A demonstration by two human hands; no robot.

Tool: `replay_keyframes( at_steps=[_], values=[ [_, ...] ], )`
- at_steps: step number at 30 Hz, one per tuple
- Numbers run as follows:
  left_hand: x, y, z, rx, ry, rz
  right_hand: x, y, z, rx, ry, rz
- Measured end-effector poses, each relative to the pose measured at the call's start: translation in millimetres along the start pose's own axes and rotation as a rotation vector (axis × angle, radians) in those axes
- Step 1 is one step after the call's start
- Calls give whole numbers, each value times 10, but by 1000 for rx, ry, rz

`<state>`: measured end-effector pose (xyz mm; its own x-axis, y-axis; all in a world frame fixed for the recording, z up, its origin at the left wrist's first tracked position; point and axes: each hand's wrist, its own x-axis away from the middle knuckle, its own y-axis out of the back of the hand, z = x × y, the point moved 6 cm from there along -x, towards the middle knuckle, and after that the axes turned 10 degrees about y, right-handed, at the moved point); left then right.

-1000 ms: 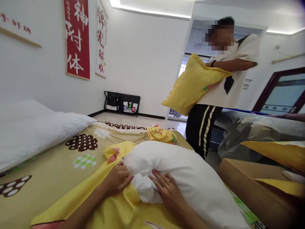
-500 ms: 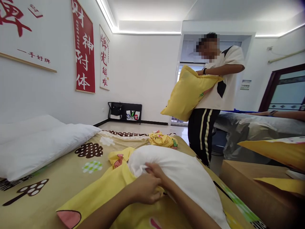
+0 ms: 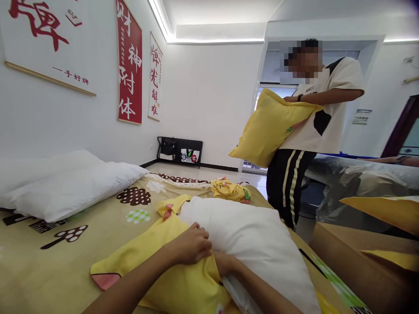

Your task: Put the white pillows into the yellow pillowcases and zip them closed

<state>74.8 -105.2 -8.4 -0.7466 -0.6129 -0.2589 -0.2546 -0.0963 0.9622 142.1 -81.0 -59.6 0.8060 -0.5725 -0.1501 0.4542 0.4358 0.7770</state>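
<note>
On the patterned bedspread (image 3: pixel 75 261) a white pillow (image 3: pixel 252 231) lies partly inside a yellow pillowcase (image 3: pixel 163 248). My left hand (image 3: pixel 193 244) is closed on the open edge of the pillowcase, its fingers curled over the cloth. The wrist of my right hand (image 3: pixel 224 264) shows at the mouth of the case, against the pillow. Its fingers are hidden under the yellow cloth, so what they hold does not show. Much of the pillow still lies outside the case, toward the right.
White pillows (image 3: pixel 81 187) rest at the left. A crumpled yellow cloth (image 3: pixel 229 190) lies at the bed's far end. Beyond it a person (image 3: pixel 330 109) holds a filled yellow pillow (image 3: pixel 271 128). A cardboard box (image 3: pixel 340 253) with yellow cloth stands right of the bed.
My right hand has moved from the top of the white pillow into the pillowcase. My left hand has shifted up along the case edge. The view has turned slightly left.
</note>
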Motion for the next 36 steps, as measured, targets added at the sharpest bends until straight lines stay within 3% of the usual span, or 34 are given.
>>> replay_keyframes(
  at_steps=[3, 6, 8, 11, 12, 14, 17, 22, 26, 28, 30, 34, 36],
  values=[
    [311, -111, 279, -26, 96, 9, 193, -22, 141, -46, 12, 181],
    [583, -145, 505, -13, 196, -30, 266, 308, 336, -91, 22, 218],
    [650, -188, 524, -9, 200, -1, 148, 652, 415, -9, 23, 59],
    [607, -260, 406, -5, 150, 57, -136, 1006, 373, 400, -3, -236],
    [579, -277, 358, -7, 133, 77, -231, 1003, 298, 544, -37, -252],
    [530, -279, 301, -11, 121, 118, -387, 838, 58, 710, -127, -162],
    [440, -152, 379, 26, 172, 125, -470, 479, -253, 750, -191, -56],
    [50, 149, 1021, -76, 566, -133, -424, 52, -237, 832, -143, 7],
    [-277, -21, 1496, -131, 766, -161, -367, 3, -110, 871, -160, 82],
    [-353, -155, 1622, -116, 800, -166, -362, 139, -126, 812, -198, 150],
    [-377, -276, 1662, -88, 790, -171, -389, 418, -177, 705, -237, 163],
    [-347, -420, 1581, -38, 701, -154, -489, 1096, -365, 718, -291, -75],
    [-312, -408, 1541, -33, 668, -174, -517, 1147, -528, 759, -328, -117]
  ],
)
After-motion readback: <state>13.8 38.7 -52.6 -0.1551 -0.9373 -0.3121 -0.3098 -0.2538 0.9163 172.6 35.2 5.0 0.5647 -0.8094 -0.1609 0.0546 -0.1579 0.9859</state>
